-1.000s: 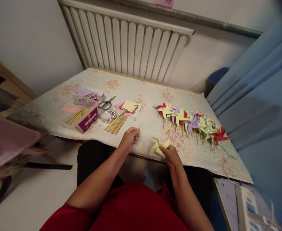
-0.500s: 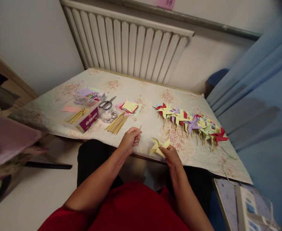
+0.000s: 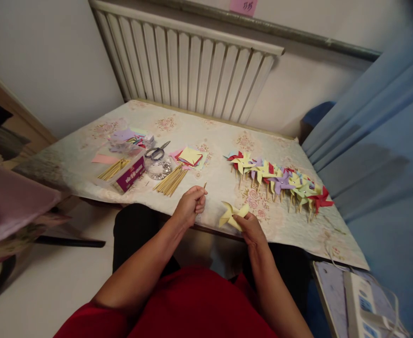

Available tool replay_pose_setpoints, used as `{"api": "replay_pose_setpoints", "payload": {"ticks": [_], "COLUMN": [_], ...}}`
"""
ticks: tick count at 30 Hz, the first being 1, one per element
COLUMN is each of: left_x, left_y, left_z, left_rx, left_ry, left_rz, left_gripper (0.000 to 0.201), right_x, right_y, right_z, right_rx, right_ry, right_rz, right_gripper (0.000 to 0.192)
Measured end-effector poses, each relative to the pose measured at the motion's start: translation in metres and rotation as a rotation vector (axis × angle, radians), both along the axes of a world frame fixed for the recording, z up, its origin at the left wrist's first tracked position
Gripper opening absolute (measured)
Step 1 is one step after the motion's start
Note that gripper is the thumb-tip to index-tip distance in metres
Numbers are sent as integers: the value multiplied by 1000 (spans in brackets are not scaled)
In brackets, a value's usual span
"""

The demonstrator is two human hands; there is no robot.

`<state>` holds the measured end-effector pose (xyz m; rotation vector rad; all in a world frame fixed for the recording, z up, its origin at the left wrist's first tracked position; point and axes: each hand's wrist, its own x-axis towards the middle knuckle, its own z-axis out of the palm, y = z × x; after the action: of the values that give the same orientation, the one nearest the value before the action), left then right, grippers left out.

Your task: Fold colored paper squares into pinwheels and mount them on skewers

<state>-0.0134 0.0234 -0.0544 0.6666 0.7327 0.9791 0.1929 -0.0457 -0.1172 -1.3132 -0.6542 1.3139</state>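
Observation:
My left hand (image 3: 191, 204) is closed around a thin wooden stick (image 3: 205, 186), whose tip pokes up past the thumb. A pale yellow paper pinwheel (image 3: 230, 213) is pinched at its middle by my right hand (image 3: 251, 228), just above the table's front edge. Just beyond my left hand lies a bundle of sticks (image 3: 171, 181). Behind it sits a stack of coloured paper squares (image 3: 190, 156), yellow on top. To the right, several pinwheels on sticks (image 3: 280, 181) in red, yellow, purple and green lie in a long overlapping row.
Scissors (image 3: 157, 151) lie behind a clear round dish of small shiny pieces (image 3: 159, 170). A purple-labelled box (image 3: 132, 176) holds more sticks. A radiator (image 3: 188, 65) stands behind the flowered tablecloth (image 3: 213, 136). At lower right is a power strip (image 3: 363, 305); a blue curtain (image 3: 385, 155) hangs there.
The stick in my left hand is tilted slightly differently. My right hand and the yellow pinwheel have stayed in place.

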Motion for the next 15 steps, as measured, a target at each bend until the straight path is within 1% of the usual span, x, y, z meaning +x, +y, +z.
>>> {"api": "replay_pose_setpoints", "payload": {"ticks": [15], "left_x": [3], "left_y": [1], "left_z": [-4], "left_rx": [1], "left_ry": [-38], "left_rz": [-27], "left_gripper": [18], "right_x": [5], "right_y": [2], "right_z": [-11], "right_rx": [-4], "right_ry": [39], "right_rz": [5], "right_gripper": [35]}}
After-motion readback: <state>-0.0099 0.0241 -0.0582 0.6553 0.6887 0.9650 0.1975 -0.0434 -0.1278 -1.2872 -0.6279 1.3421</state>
